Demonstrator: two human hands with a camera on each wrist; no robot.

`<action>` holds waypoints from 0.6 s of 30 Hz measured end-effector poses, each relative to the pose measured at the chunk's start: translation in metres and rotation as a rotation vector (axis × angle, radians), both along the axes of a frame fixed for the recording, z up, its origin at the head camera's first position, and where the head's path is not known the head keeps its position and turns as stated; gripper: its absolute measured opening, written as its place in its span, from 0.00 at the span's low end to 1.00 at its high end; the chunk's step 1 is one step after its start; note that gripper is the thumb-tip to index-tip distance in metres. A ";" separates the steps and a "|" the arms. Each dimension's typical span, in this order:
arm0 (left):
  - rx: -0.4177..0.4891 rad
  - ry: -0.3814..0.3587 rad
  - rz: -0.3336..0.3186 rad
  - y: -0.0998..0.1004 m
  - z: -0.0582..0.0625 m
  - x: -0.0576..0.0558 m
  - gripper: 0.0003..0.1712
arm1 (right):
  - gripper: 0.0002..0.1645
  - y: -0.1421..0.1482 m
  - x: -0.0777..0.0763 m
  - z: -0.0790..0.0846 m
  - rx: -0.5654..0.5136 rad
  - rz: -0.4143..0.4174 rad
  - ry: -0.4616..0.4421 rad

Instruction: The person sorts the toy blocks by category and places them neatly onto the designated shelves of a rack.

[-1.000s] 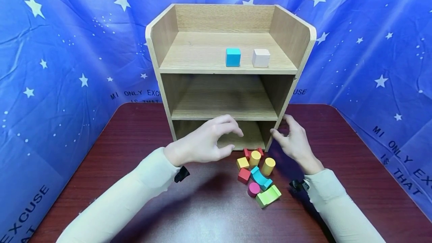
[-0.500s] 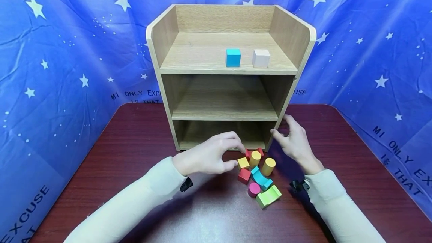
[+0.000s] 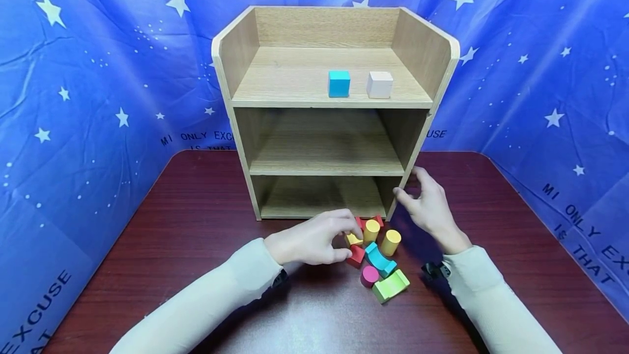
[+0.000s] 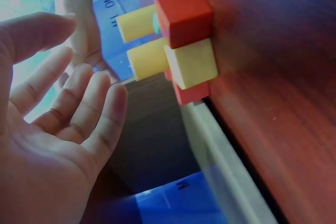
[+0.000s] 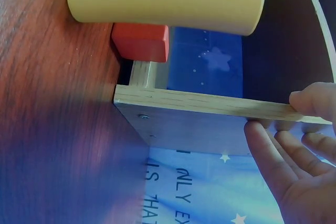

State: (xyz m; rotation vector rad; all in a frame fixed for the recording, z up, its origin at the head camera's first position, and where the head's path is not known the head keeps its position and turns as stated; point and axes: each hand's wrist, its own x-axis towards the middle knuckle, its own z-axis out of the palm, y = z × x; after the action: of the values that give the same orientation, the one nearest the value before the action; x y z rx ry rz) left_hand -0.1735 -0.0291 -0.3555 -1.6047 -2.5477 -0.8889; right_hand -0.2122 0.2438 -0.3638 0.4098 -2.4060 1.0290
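Observation:
My left hand [image 3: 319,238] hovers over the left side of a group of wooden blocks, fingers apart and holding nothing. Below it are a yellow cube [image 4: 191,64] and a red cube [image 4: 185,17], partly covered by the fingers in the head view. With thumb at the front edge and fingers along the outer face, my right hand [image 3: 432,209] pinches the right side panel [image 5: 210,103] of a wooden shelf [image 3: 324,171]. Two yellow cylinders [image 3: 391,242], a blue arch block [image 3: 380,259], a magenta cylinder [image 3: 369,276] and a green curved block [image 3: 391,287] stand or lie nearby.
A blue cube [image 3: 339,84] and a white cube [image 3: 380,85] sit on the shelf's top board. Against its bottom front edge lies a red block [image 5: 140,42]. The dark red table [image 3: 196,245] is enclosed by a blue star-patterned cloth [image 3: 98,70].
My left hand has moved right and toward the near side, from in front of the bottom shelf to over the yellow and red cubes. The right hand stays on the panel.

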 end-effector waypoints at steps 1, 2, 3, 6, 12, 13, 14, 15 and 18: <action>-0.006 -0.003 -0.001 0.001 -0.002 0.000 0.14 | 0.23 0.000 0.000 0.000 -0.004 0.003 -0.002; -0.013 -0.009 -0.002 0.002 -0.004 -0.001 0.14 | 0.23 0.000 0.000 0.000 -0.009 0.007 -0.005; -0.018 -0.015 -0.004 0.003 -0.006 -0.001 0.14 | 0.23 0.000 0.000 0.000 -0.016 0.010 -0.007; -0.036 -0.021 -0.004 0.005 -0.012 -0.002 0.15 | 0.23 0.000 0.000 0.001 -0.029 0.020 -0.009; -0.081 -0.014 0.016 0.009 -0.023 -0.005 0.15 | 0.23 0.000 0.000 0.000 -0.026 0.015 -0.009; -0.090 -0.013 0.020 0.010 -0.024 -0.006 0.16 | 0.23 0.000 0.000 0.000 -0.025 0.014 -0.010; -0.097 -0.014 0.023 0.011 -0.025 -0.006 0.16 | 0.23 0.000 0.000 0.000 -0.025 0.013 -0.011; -0.104 -0.014 0.026 0.011 -0.027 -0.007 0.16 | 0.23 0.000 0.000 0.000 -0.026 0.013 -0.012; -0.120 -0.010 0.029 0.012 -0.030 -0.008 0.16 | 0.23 0.000 -0.001 0.000 -0.027 0.013 -0.011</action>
State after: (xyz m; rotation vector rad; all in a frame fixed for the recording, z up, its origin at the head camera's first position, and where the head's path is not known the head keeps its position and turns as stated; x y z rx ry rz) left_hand -0.1814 -0.0170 -0.3855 -1.5909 -2.6714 -0.7572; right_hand -0.2128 0.2436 -0.3639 0.4125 -2.3989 1.0709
